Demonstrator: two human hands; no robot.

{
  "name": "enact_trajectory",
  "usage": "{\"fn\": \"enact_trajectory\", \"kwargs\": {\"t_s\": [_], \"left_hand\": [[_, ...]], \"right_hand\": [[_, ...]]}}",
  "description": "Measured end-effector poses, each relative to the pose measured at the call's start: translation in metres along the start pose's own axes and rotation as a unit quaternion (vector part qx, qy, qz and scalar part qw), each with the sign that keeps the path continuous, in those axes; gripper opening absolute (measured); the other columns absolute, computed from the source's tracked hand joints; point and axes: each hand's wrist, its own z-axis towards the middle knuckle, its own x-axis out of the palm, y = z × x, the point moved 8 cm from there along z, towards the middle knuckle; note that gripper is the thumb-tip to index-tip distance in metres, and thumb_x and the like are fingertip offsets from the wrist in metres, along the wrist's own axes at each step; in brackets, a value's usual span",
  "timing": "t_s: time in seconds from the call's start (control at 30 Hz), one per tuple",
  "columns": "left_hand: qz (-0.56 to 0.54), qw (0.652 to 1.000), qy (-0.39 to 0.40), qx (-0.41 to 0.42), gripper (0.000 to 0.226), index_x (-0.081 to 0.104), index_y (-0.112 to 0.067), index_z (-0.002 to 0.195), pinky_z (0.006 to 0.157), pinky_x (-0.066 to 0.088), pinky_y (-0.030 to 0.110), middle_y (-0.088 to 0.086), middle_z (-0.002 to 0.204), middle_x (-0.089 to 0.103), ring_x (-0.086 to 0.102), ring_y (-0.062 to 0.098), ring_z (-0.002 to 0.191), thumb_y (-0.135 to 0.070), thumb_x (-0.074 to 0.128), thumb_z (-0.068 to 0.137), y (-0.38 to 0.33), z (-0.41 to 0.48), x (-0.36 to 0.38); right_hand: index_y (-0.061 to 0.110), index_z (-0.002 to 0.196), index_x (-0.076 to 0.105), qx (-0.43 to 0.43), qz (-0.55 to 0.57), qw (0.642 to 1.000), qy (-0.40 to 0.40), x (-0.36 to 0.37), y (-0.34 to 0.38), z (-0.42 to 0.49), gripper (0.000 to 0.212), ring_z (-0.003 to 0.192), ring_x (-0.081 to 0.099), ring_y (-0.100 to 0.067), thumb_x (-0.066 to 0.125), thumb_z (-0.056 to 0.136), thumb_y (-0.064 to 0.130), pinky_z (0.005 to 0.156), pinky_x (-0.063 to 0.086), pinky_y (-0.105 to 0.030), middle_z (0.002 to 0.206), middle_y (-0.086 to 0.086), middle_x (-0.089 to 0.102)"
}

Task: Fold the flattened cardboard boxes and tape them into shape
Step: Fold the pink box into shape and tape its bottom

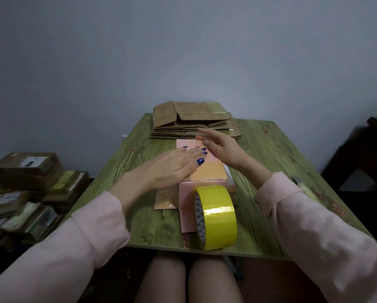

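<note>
Pressing pink box [212, 171], left hand [174, 166] flat, right hand [221, 147] edgewise.

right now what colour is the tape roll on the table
The tape roll is bright yellow, clearest in the head view.

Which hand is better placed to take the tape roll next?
Probably the right hand: it hovers free, while the left hand presses flat on the pink box. The tape roll stands toward the right.
</note>
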Motion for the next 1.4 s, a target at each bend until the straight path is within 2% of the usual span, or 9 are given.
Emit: {"fn": "enact_trajectory", "kwargs": {"t_s": [0.3, 0.4, 0.47, 0.53, 0.6, 0.7, 0.83, 1.23, 1.4], "left_hand": [[-0.022, 0.993, -0.074, 0.089, 0.07, 0.042, -0.015, 0.14, 0.113, 0.008, 0.011, -0.007, 0.147, 0.036, 0.023, -0.004, 0.137, -0.057, 0.009, 0.095, -0.042, -0.052, 0.002], [-0.054, 0.993, -0.047, 0.09, 0.077, 0.05, -0.02, 0.136, 0.114, 0.025, 0.028, -0.006, 0.143, 0.045, 0.037, 0.007, 0.135, -0.063, 0.004, 0.092, -0.033, -0.043, -0.003], [-0.114, 0.991, -0.039, 0.063, 0.079, 0.055, -0.02, 0.131, 0.105, 0.038, 0.039, 0.005, 0.134, 0.056, 0.052, 0.018, 0.123, -0.067, 0.007, 0.09, -0.018, -0.025, -0.012], [-0.171, 0.983, -0.069, -0.004, 0.073, 0.057, -0.017, 0.129, 0.084, 0.048, 0.036, 0.019, 0.119, 0.061, 0.062, 0.016, 0.096, -0.065, 0.016, 0.092, 0.002, -0.005, -0.024], [-0.169, 0.979, -0.089, -0.066, 0.056, 0.051, -0.02, 0.134, 0.079, 0.043, 0.024, 0.015, 0.124, 0.058, 0.058, 0.002, 0.089, -0.052, 0.023, 0.097, 0.023, 0.014, -0.027], [-0.116, 0.989, -0.035, -0.089, 0.056, 0.031, -0.018, 0.147, 0.113, 0.023, 0.029, 0.004, 0.151, 0.035, 0.035, 0.013, 0.136, -0.046, 0.019, 0.1, 0.039, 0.037, -0.016], [-0.051, 0.996, 0.018, -0.071, 0.053, 0.018, -0.013, 0.15, 0.117, 0.002, 0.023, -0.001, 0.157, 0.016, 0.013, 0.009, 0.144, -0.036, 0.016, 0.102, 0.04, 0.044, -0.004], [0.026, 0.999, 0.015, 0.012, 0.06, 0.026, -0.018, 0.147, 0.104, -0.003, 0.002, -0.007, 0.154, 0.022, 0.011, -0.009, 0.132, -0.046, 0.014, 0.095, 0.002, 0.004, -0.004], [-0.001, 0.998, 0.0, 0.063, 0.066, 0.027, -0.021, 0.146, 0.116, 0.007, 0.017, -0.015, 0.15, 0.021, 0.016, -0.002, 0.141, -0.056, 0.009, 0.092, -0.02, -0.022, 0.004]], "right_hand": [[0.01, 0.136, 0.049, 0.004, 0.019, 1.0, -0.012, 0.002, 0.006, -0.005, 0.038, 0.117, 0.052, -0.003, 0.047, 0.097, 0.007, 0.103, 0.04, -0.021, 0.123, 0.001, 0.061], [0.011, 0.136, 0.048, 0.0, 0.029, 1.0, -0.01, 0.003, 0.006, -0.005, 0.038, 0.117, 0.053, -0.005, 0.046, 0.098, 0.008, 0.105, 0.041, -0.027, 0.121, 0.004, 0.061], [0.014, 0.137, 0.045, 0.0, 0.045, 0.999, -0.002, 0.004, 0.005, -0.005, 0.04, 0.118, 0.054, -0.008, 0.046, 0.098, 0.006, 0.105, 0.042, -0.031, 0.121, 0.004, 0.06], [0.015, 0.139, 0.042, -0.005, 0.059, 0.998, -0.002, 0.005, 0.006, -0.006, 0.044, 0.12, 0.052, -0.009, 0.045, 0.097, 0.003, 0.105, 0.042, -0.033, 0.125, 0.001, 0.057], [0.015, 0.14, 0.041, -0.003, 0.068, 0.998, -0.012, 0.005, 0.003, -0.007, 0.045, 0.12, 0.051, -0.01, 0.044, 0.098, 0.003, 0.104, 0.042, -0.038, 0.128, 0.0, 0.056], [0.019, 0.142, 0.038, 0.007, 0.047, 0.999, -0.011, 0.006, -0.002, -0.006, 0.043, 0.124, 0.049, -0.011, 0.041, 0.1, 0.01, 0.107, 0.039, -0.036, 0.131, 0.002, 0.055], [0.017, 0.145, 0.032, 0.023, 0.0, 1.0, -0.007, 0.005, -0.002, -0.004, 0.043, 0.125, 0.045, -0.012, 0.038, 0.102, 0.017, 0.103, 0.036, -0.026, 0.14, -0.002, 0.049], [0.014, 0.146, 0.032, 0.035, -0.019, 0.999, 0.023, 0.012, -0.004, 0.002, 0.044, 0.137, 0.033, -0.017, 0.031, 0.102, 0.011, 0.111, 0.027, -0.026, 0.15, -0.006, 0.037], [0.017, 0.145, 0.035, 0.033, -0.03, 0.999, 0.026, 0.012, -0.006, 0.002, 0.043, 0.134, 0.038, -0.018, 0.031, 0.102, 0.014, 0.111, 0.029, -0.031, 0.147, -0.007, 0.04]]}}
